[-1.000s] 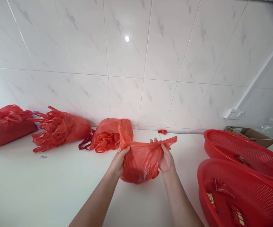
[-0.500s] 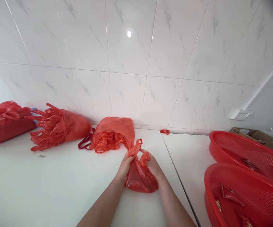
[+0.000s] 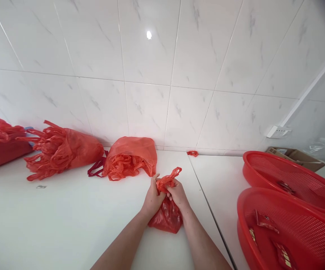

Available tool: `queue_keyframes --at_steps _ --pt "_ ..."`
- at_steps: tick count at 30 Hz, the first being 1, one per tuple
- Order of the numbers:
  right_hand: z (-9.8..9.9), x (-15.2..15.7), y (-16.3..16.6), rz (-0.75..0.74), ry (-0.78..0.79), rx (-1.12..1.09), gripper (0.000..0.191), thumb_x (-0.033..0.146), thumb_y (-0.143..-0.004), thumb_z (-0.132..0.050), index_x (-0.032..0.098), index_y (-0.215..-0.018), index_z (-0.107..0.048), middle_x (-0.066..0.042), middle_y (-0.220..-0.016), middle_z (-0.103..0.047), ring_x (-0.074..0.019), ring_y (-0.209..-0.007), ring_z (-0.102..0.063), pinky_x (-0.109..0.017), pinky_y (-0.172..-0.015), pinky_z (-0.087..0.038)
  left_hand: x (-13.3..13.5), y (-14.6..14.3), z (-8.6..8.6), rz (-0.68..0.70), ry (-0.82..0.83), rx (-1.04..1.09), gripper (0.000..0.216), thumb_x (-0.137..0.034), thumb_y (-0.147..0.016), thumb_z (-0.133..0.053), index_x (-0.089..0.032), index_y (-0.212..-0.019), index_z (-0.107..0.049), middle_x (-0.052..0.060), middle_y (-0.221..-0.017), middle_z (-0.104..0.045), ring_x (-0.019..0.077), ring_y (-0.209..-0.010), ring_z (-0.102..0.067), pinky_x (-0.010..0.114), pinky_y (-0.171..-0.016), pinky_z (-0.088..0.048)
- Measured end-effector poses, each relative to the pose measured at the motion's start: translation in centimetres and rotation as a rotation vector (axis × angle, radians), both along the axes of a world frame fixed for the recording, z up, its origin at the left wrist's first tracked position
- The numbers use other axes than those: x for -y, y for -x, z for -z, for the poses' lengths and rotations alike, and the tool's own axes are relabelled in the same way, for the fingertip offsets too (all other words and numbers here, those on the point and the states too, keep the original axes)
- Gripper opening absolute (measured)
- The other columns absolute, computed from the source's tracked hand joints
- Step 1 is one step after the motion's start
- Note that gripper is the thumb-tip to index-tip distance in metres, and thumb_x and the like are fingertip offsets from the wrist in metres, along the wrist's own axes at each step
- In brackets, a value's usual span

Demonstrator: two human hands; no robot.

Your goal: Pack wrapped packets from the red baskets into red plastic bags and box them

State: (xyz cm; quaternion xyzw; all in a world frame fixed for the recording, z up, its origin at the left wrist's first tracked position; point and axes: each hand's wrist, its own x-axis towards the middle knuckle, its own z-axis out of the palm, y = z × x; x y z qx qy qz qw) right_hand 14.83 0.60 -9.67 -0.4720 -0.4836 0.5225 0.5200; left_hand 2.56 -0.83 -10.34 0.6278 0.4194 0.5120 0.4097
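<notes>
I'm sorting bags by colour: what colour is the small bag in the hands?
Red-orange, translucent plastic bag, seen in the head view, the only one.

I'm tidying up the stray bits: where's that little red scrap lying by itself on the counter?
In the head view, the little red scrap lies at the back of the white counter against the tiled wall, between the open bundle of red bags and the red baskets.

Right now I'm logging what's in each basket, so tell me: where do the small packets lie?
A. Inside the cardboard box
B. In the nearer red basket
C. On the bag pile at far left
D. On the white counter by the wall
B: small packets lie on the mesh floor of the nearer red basket.
</notes>
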Motion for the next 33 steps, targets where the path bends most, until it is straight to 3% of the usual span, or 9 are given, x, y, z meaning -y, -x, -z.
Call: queue_keyframes --at_steps 4,6,10,17,21,24,28,31,33 --pt "0.0 0.0 0.1 0.051 -0.034 -0.050 0.012 0.024 -0.068 -0.058 0.020 -0.079 -0.058 0.005 -0.059 -0.059 -0.0088 -0.045 -0.045 -0.022 -0.043 -0.033 0.1 0.2 -0.2 -0.133 -0.386 -0.262 0.069 -0.014 -0.076 -0.056 -0.024 -0.139 -0.031 0.011 -0.145 -0.031 0.0262 -0.135 -0.030 0.047 -0.108 -0.030" --pt "0.1 0.1 0.0 0.029 -0.036 -0.082 0.010 0.024 -0.069 -0.056 0.020 -0.079 -0.057 0.005 -0.059 -0.058 -0.0081 -0.044 -0.043 -0.022 -0.043 -0.032 0.0 0.2 -0.2 -0.088 -0.421 -0.325 0.053 -0.016 -0.080 -0.054 -0.027 -0.131 -0.045 0.008 -0.139 -0.039 0.0247 -0.130 -0.037 0.045 -0.106 -0.035" --pt "0.2 0.1 -0.7 -0.037 -0.008 -0.120 0.008 0.027 -0.074 -0.051 0.022 -0.079 -0.053 0.009 -0.047 -0.044 -0.0064 -0.034 -0.029 -0.022 -0.037 -0.020 -0.3 0.3 -0.1 -0.045 -0.328 -0.305 0.037 -0.019 -0.082 -0.056 -0.027 -0.117 -0.057 0.006 -0.111 -0.056 0.0197 -0.103 -0.056 0.038 -0.093 -0.047" --pt "0.1 0.7 -1.7 -0.206 0.004 -0.309 0.017 0.029 -0.079 -0.051 0.023 -0.095 -0.054 0.006 -0.051 -0.055 -0.0061 -0.036 -0.031 -0.021 -0.044 -0.028 -0.4 1.1 -0.4 -0.045 -0.232 -0.227 0.024 -0.016 -0.083 -0.052 -0.024 -0.104 -0.061 0.003 -0.101 -0.061 0.0166 -0.095 -0.058 0.033 -0.088 -0.046" --pt "0.1 0.9 -1.8 -0.306 0.011 -0.427 0.039 0.057 -0.085 -0.044 0.023 -0.099 -0.056 0.006 -0.050 -0.050 -0.0066 -0.037 -0.028 -0.023 -0.049 -0.034 -0.4 1.2 -0.5 -0.053 -0.189 -0.222 0.018 -0.020 -0.086 -0.047 -0.023 -0.091 -0.064 0.002 -0.092 -0.063 0.0161 -0.088 -0.059 0.031 -0.084 -0.046" --pt "0.5 0.7 -1.9 -0.288 0.038 -0.425 0.051 0.069 -0.081 -0.041 0.021 -0.083 -0.058 0.006 -0.048 -0.046 -0.0064 -0.038 -0.028 -0.024 -0.051 -0.037 -0.5 1.2 -0.4 -0.067 -0.171 -0.221 0.017 -0.026 -0.087 -0.045 -0.022 -0.082 -0.062 0.002 -0.087 -0.062 0.0167 -0.083 -0.058 0.031 -0.079 -0.046" --pt "0.5 0.5 -2.3 -0.245 0.022 -0.258 0.036 0.050 -0.075 -0.063 0.021 -0.061 -0.046 0.008 -0.044 -0.039 -0.0080 -0.044 -0.037 -0.023 -0.054 -0.036 -0.9 1.2 -0.2 -0.077 -0.110 -0.136 0.013 -0.026 -0.085 -0.048 -0.020 -0.078 -0.058 0.004 -0.101 -0.062 0.0177 -0.093 -0.057 0.032 -0.085 -0.044" --pt "0.0 0.7 -2.5 -0.229 0.003 -0.160 0.024 0.031 -0.066 -0.072 0.022 -0.073 -0.052 0.008 -0.057 -0.051 -0.0082 -0.050 -0.044 -0.022 -0.055 -0.038 -0.9 1.3 0.1 -0.048 0.002 -0.112 0.016 -0.031 -0.086 -0.045 -0.020 -0.076 -0.052 0.001 -0.081 -0.061 0.0154 -0.075 -0.056 0.028 -0.070 -0.045" --pt "-0.3 0.8 -2.4 -0.189 -0.010 -0.077 0.033 0.024 -0.063 -0.072 0.025 -0.091 -0.054 0.006 -0.072 -0.058 -0.0105 -0.058 -0.052 -0.025 -0.060 -0.042 -0.8 1.2 0.0 -0.069 0.017 -0.115 0.020 -0.035 -0.087 -0.044 -0.021 -0.074 -0.047 -0.003 -0.068 -0.053 0.0135 -0.064 -0.050 0.026 -0.062 -0.042"
